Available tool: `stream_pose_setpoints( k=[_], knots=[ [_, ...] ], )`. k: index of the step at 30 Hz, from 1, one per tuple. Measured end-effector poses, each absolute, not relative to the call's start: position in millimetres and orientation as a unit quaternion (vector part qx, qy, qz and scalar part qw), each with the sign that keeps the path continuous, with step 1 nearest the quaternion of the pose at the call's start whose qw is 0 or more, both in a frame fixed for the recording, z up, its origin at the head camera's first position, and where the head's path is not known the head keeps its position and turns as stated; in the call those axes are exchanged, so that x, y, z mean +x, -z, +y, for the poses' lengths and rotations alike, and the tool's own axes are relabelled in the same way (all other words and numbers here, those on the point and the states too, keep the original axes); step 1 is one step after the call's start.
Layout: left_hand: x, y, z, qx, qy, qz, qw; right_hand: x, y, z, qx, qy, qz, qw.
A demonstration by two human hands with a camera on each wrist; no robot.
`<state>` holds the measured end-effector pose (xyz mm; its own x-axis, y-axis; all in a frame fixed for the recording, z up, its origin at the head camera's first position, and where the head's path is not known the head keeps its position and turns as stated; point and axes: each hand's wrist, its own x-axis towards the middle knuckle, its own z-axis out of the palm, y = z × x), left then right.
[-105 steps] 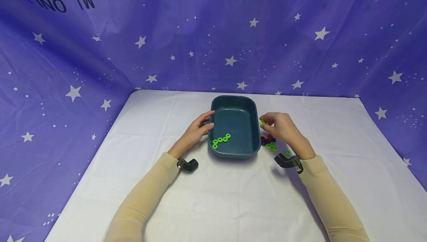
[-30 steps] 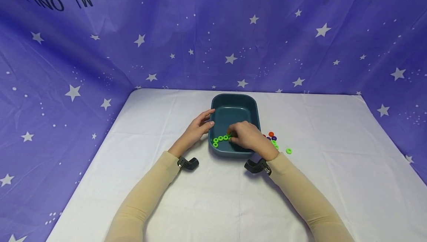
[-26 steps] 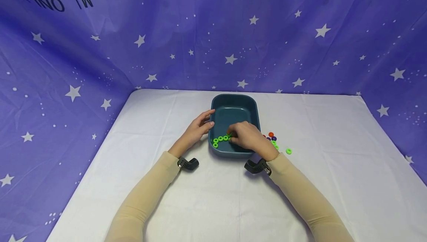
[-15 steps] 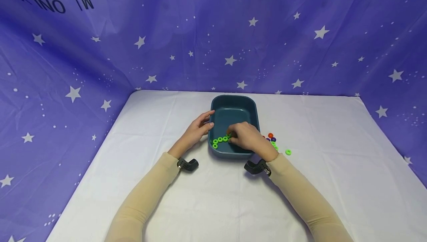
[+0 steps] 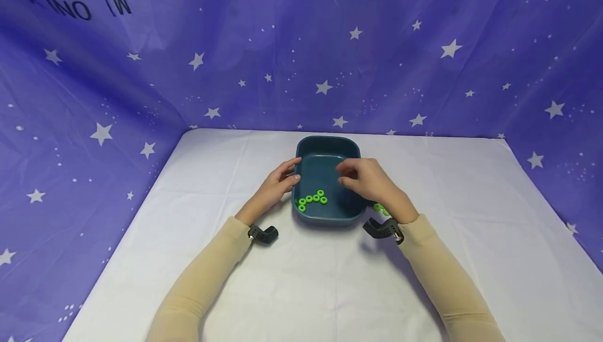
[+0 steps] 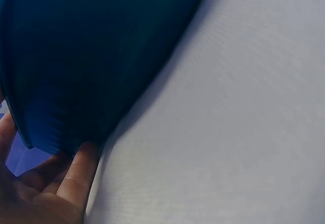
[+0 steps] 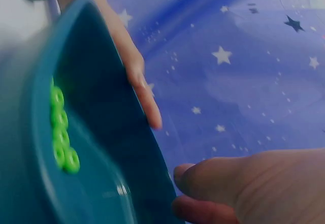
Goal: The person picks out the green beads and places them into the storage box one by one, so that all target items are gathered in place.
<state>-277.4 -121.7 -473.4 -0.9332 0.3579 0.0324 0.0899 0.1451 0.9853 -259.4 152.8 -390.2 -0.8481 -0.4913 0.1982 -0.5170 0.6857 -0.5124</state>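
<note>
A dark teal rectangular tray [image 5: 330, 220] stands on the table. Several small bright green rings [image 5: 323, 200] lie in its near left part, one beside another; the right wrist view shows green rings [image 7: 71, 160] along the tray wall. My left hand [image 5: 274, 184] rests against the tray's left side, thumb and fingertips at the rim. In the left wrist view, fingers [image 6: 81, 176] touch the outer wall. Above the tray's right side hovers my right hand [image 5: 369, 178], thumb and fingers apart with nothing between them.
Right of the tray, more green rings [image 5: 385, 211] show on the white-covered table [image 5: 301, 284], partly hidden by the right wrist. A black wrist mount [image 5: 382, 228] sits on the right arm, another mount [image 5: 264, 234] on the left. A purple starry curtain [image 5: 273, 43] stands behind.
My right hand has carried a green ring into the tray and let go of it beside the others. It has since lifted away and moved right. My left hand stays at the rim.
</note>
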Motion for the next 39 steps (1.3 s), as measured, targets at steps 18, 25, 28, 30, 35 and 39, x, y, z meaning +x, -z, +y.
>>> stream_pose_setpoints(
  k=[18, 25, 28, 30, 35, 39],
  knots=[
    [-277.7, 473.5, -121.0, 0.147, -0.641, 0.746, 0.109, -237.3, 410.9, 244.5, 0.203, -0.229, -0.951, 0.041],
    [-277.1, 472.8, -120.3, 0.145, -0.641, 0.746, 0.108, -222.0, 422.5, 270.3, 0.193, -0.211, -0.958, 0.025],
    [-277.1, 473.1, -120.1, 0.148, -0.643, 0.744, 0.108, -215.8, 426.6, 278.8, 0.193, -0.215, -0.957, 0.018],
    [-276.9, 473.0, -120.0, 0.150, -0.643, 0.743, 0.107, -212.4, 430.2, 283.2, 0.191, -0.219, -0.957, 0.010],
    [-276.6, 472.6, -120.2, 0.150, -0.645, 0.742, 0.106, -207.0, 437.7, 289.3, 0.191, -0.222, -0.956, 0.001],
    [-277.2, 473.3, -119.9, 0.147, -0.645, 0.743, 0.105, -205.8, 441.0, 289.9, 0.199, -0.220, -0.955, 0.009]
  ],
)
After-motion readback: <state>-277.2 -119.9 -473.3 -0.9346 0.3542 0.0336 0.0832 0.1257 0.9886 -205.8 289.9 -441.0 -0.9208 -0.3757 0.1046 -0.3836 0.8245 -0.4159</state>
